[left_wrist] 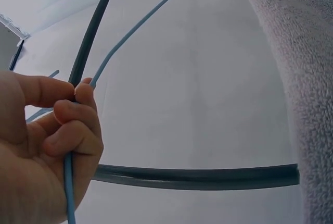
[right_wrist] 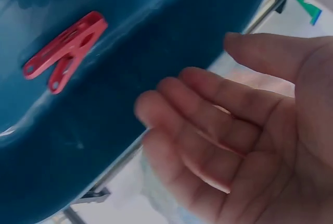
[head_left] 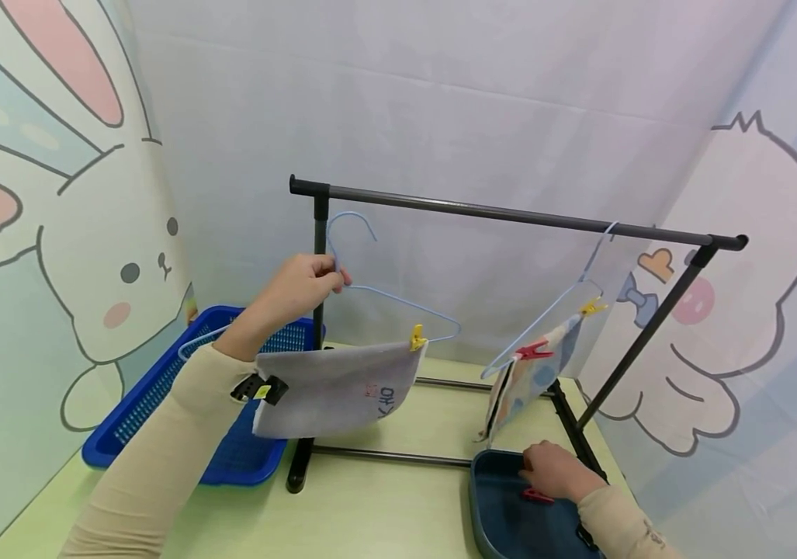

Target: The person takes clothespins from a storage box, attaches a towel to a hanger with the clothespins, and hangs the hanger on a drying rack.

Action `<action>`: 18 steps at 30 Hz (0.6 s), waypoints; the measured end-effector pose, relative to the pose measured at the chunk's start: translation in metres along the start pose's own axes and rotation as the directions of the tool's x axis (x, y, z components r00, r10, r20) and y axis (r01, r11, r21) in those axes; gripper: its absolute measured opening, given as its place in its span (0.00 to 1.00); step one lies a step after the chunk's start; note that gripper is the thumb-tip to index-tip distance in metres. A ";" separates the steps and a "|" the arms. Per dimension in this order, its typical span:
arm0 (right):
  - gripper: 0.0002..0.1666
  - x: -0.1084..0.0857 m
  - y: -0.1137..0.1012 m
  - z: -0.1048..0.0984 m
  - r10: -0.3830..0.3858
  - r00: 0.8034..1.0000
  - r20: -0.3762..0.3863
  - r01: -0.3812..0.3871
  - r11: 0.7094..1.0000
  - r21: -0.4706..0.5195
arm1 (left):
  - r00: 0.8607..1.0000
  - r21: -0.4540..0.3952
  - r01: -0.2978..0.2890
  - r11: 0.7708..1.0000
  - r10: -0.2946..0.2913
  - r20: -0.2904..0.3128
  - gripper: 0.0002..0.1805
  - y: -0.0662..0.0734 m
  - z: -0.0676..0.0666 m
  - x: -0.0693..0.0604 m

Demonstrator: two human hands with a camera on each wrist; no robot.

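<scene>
Between the thumb and bent fingers of the left hand (head_left: 310, 283), a pale-blue hanger (head_left: 405, 301) is pinched near its neck, its hook seen below the top bar of a dark rack (head_left: 468, 208). A grey towel (head_left: 335, 392) is fastened to it by a yellow clip (head_left: 417, 338). The right hand (head_left: 557, 470) is held at a dark-blue basin (head_left: 499, 505), fingers loosely bent and thumb apart, near a red clip (head_left: 538, 495) lying inside. By the second hanger (head_left: 534, 327), hooked on the bar, a patterned cloth (head_left: 531, 380) is carried. A blue basket (head_left: 251, 470) is seen at left.
</scene>
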State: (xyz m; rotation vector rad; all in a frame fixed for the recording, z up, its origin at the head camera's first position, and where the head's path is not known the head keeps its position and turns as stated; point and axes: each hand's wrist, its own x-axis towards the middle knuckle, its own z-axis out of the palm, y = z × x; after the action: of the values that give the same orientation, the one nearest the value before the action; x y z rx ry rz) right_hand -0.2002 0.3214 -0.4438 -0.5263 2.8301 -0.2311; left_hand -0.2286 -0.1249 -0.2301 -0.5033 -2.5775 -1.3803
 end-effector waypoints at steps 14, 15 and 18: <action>0.13 0.002 0.015 0.013 0.191 0.974 0.123 -0.190 0.982 -0.019 | 1.000 -0.022 -0.014 1.000 0.014 0.008 0.13 0.000 0.005 0.001; 0.13 0.003 0.016 0.014 0.197 0.972 0.130 -0.195 0.980 -0.022 | 1.000 -0.025 -0.011 1.000 0.011 0.010 0.13 0.000 0.006 0.001; 0.14 0.005 0.019 0.016 0.216 0.963 0.158 -0.214 0.976 -0.029 | 1.000 -0.052 0.000 0.999 0.001 0.019 0.13 0.001 0.007 0.001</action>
State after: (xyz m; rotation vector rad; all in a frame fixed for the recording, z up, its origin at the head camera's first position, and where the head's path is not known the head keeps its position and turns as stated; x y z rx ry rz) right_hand -0.2068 0.3354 -0.4638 -0.2243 2.7037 -0.1242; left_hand -0.2293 -0.1186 -0.2326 -0.5274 -2.5622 -1.4525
